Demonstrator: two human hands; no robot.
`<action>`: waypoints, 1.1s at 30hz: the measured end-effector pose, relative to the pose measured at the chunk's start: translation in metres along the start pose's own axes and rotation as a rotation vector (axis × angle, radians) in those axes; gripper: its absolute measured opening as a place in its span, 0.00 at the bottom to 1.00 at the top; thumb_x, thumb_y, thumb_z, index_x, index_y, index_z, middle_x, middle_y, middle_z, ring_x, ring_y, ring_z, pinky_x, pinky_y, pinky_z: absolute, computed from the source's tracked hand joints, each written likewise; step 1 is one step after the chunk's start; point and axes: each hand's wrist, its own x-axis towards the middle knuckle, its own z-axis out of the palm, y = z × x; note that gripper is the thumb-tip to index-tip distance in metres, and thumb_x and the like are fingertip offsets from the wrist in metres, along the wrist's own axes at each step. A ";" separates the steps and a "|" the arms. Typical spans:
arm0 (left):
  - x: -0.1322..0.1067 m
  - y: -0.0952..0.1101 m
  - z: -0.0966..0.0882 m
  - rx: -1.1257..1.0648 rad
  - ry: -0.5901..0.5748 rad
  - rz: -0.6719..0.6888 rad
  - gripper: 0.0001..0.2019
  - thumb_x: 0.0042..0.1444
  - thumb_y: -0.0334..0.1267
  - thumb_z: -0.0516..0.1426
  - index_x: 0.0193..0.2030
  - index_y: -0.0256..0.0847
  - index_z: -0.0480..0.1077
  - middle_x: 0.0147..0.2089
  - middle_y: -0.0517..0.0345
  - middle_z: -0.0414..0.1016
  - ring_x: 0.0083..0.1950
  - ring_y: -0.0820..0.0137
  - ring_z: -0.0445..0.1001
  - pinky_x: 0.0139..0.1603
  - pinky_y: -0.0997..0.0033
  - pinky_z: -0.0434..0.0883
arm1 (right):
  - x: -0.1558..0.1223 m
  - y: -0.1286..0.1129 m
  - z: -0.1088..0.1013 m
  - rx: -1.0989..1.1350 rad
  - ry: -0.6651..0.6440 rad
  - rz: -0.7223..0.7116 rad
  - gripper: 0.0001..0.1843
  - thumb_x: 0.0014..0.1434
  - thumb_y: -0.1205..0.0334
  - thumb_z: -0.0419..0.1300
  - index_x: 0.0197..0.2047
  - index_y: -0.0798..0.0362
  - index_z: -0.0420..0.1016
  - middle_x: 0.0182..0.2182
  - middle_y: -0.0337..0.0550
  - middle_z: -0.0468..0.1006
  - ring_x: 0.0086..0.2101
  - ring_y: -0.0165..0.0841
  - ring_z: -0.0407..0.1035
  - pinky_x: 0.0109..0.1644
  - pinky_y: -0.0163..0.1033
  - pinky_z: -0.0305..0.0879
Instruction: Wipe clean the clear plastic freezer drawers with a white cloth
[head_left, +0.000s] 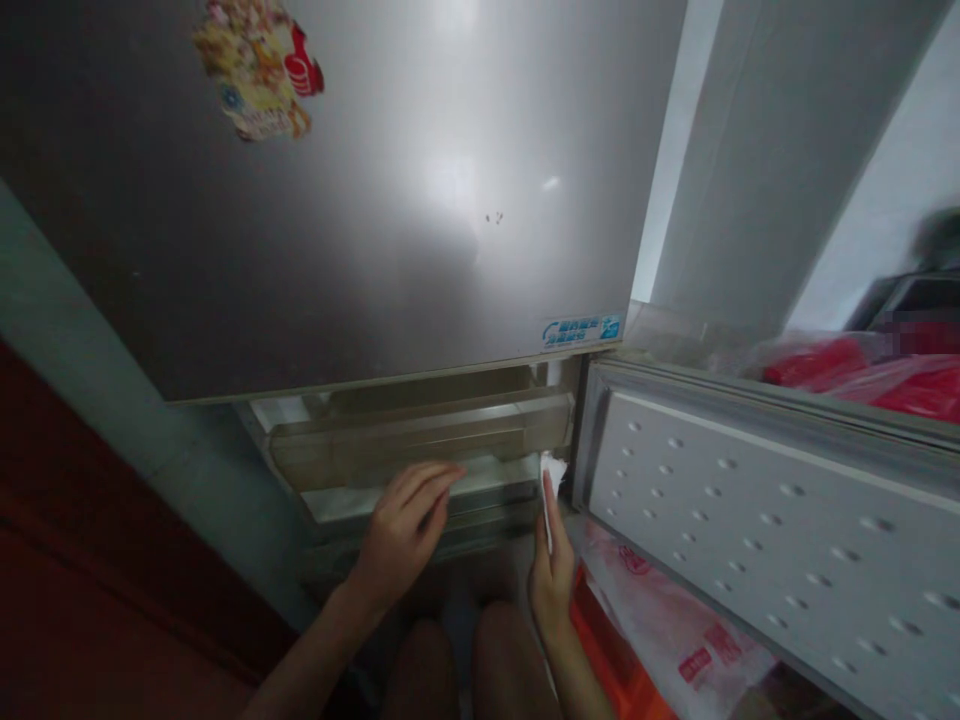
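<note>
Crouching in front of the fridge, I have the drawer (420, 450) straight ahead of me, just under the closed upper door (375, 200), its long axis running left to right across my view. My left hand (401, 535) is the nearer one: it reaches up and forward from the wrist, fingers (439, 478) stretched out flat and close together, pointing up and to the right, laid against the lower edge of the drawer front near its middle. They are not curled around anything, only touching. My right hand (551, 575) stands upright at the drawer's right end, edge-on to me, fingers straight and pressed together, pinching a thin white sheet (553, 468) that pokes out above my fingertips; whether it is paper or cloth I cannot tell. That sheet sits in the narrow gap between the drawer's end and the open lower door (750, 520), which swings out to my right. Plastic bags (667, 620) lie below that door, just beside my right wrist.
</note>
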 end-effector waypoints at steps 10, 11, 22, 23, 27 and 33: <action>0.029 0.002 0.021 -1.108 0.162 -0.873 0.20 0.53 0.50 0.66 0.47 0.39 0.77 0.44 0.52 0.84 0.46 0.68 0.80 0.48 0.71 0.76 | -0.015 -0.031 -0.009 0.784 0.239 0.681 0.29 0.51 0.49 0.69 0.55 0.51 0.77 0.58 0.48 0.76 0.60 0.44 0.67 0.68 0.52 0.56; 0.031 0.003 0.022 -1.139 0.186 -0.872 0.20 0.52 0.50 0.66 0.46 0.38 0.77 0.43 0.51 0.84 0.45 0.68 0.81 0.49 0.71 0.76 | -0.016 -0.033 -0.011 0.800 0.238 0.694 0.30 0.51 0.50 0.69 0.56 0.51 0.77 0.57 0.48 0.76 0.59 0.44 0.68 0.68 0.52 0.56; 0.040 -0.002 0.036 -1.126 0.333 -0.875 0.21 0.47 0.52 0.69 0.37 0.34 0.79 0.34 0.51 0.85 0.37 0.70 0.82 0.43 0.75 0.78 | -0.024 -0.036 -0.030 0.869 0.217 0.769 0.29 0.53 0.51 0.69 0.57 0.54 0.76 0.53 0.48 0.80 0.51 0.43 0.75 0.59 0.47 0.69; 0.041 -0.002 0.037 -1.127 0.335 -0.876 0.21 0.47 0.52 0.69 0.37 0.34 0.79 0.34 0.51 0.85 0.37 0.70 0.83 0.43 0.75 0.78 | -0.025 -0.035 -0.032 0.856 0.224 0.776 0.30 0.53 0.52 0.69 0.57 0.54 0.75 0.53 0.48 0.79 0.51 0.42 0.75 0.58 0.47 0.70; 0.045 -0.003 0.040 -1.132 0.337 -0.882 0.21 0.46 0.51 0.70 0.37 0.34 0.79 0.34 0.51 0.85 0.37 0.69 0.83 0.43 0.75 0.78 | -0.031 -0.028 -0.037 0.806 0.245 0.820 0.33 0.54 0.51 0.68 0.61 0.55 0.72 0.54 0.49 0.78 0.52 0.43 0.74 0.59 0.47 0.69; 0.052 -0.017 0.049 -1.137 0.375 -0.868 0.21 0.44 0.52 0.70 0.36 0.35 0.78 0.33 0.52 0.84 0.36 0.70 0.83 0.42 0.74 0.77 | -0.037 -0.017 -0.047 0.815 0.288 0.862 0.36 0.53 0.51 0.68 0.63 0.55 0.69 0.55 0.49 0.78 0.53 0.43 0.73 0.64 0.49 0.64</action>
